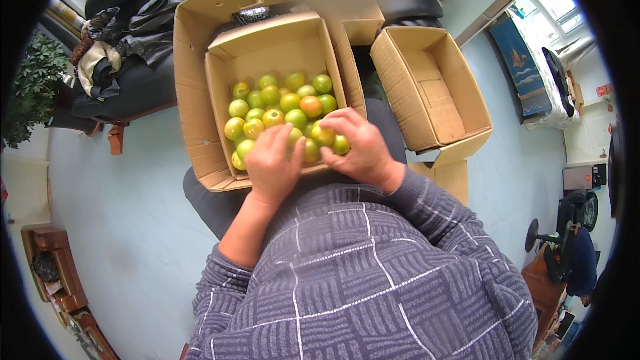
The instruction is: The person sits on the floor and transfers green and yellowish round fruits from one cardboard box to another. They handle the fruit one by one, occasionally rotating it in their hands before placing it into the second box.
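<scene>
Green and yellowish tomatoes (290,102), one of them more orange (311,106), lie piled in a small cardboard box (280,50). That box sits inside a larger cardboard box (190,90), close before my body. My left hand (274,160) reaches over the near edge. Its thumb and fingers are beside a green tomato (295,136), but whether they grip it is unclear. Across from it, my right hand (365,147) curls its fingers and thumb about a yellow-green tomato (323,135) at the near right corner. Another tomato (341,145) shows beneath that palm.
To the right stands an open cardboard box (435,90) with a bare bottom and a flap folded outward. A black sofa (135,85) with clothes on it is at the left, near a potted plant (35,80). Pale floor (125,200) lies on both sides.
</scene>
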### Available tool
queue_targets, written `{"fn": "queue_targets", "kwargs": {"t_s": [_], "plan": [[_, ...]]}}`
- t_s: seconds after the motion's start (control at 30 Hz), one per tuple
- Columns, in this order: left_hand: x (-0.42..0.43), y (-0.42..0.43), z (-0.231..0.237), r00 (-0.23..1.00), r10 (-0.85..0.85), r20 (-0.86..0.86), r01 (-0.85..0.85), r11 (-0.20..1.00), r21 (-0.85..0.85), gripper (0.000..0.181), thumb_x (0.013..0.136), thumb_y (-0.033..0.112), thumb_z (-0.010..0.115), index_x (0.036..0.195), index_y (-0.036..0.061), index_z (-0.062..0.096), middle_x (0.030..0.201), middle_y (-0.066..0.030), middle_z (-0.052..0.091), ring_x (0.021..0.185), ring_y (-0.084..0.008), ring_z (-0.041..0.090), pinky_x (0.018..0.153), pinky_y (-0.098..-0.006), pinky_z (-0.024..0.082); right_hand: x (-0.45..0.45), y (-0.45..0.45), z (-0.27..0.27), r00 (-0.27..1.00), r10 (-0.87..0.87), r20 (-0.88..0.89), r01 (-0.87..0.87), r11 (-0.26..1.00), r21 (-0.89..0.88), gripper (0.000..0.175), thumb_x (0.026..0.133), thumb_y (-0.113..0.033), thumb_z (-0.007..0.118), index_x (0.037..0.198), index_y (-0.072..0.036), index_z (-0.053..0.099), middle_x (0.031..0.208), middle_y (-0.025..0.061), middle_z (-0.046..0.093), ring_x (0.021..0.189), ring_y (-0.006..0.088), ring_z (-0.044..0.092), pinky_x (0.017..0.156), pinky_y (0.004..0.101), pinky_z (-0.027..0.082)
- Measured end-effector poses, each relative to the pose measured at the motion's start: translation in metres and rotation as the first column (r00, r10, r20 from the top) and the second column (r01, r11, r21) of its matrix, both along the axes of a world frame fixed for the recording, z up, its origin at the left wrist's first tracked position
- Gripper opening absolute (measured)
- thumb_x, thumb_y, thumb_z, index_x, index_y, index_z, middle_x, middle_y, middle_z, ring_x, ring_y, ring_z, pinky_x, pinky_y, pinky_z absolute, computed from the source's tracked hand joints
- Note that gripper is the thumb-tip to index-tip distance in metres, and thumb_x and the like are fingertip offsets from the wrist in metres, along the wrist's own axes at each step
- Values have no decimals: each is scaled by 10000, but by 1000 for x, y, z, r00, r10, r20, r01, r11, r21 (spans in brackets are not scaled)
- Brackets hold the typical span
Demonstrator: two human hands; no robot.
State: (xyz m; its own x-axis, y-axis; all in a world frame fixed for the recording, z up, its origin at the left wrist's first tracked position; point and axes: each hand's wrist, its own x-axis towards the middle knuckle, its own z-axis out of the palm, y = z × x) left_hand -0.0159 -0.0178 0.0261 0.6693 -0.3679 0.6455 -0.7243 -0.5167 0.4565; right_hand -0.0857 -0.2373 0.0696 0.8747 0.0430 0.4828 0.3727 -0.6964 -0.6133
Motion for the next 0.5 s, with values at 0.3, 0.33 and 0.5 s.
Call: {"fn": "queue_targets", "kwargs": {"t_s": [0.3,0.33,0.5], "plan": [[-7,0,-4,995,-34,-95,34,999,-9,361,947,185,903,1236,-5,800,1168,-187,810,999,-373,808,859,-446,656,15,19,-28,998,-61,2,61,994,-93,447,887,-164,887,1307,-65,770,1302,153,769,1199,373,746,1005,468,635],[-8,0,-4,994,-41,-101,41,999,-1,358,944,184,902,1232,-4,801,1175,-184,810,1005,-374,808,862,-447,657,15,18,-29,998,-63,-18,61,993,-97,458,886,-166,886,1316,-62,769,1301,159,770,1206,376,743,1015,471,631],[-7,0,-3,995,-76,-66,76,997,-1,350,898,162,912,1186,2,794,1187,-179,807,975,-379,811,809,-461,667,17,16,-28,984,-68,-164,47,991,-129,580,889,-171,888,1432,-45,727,1363,174,752,1278,380,705,1127,469,575]]}}
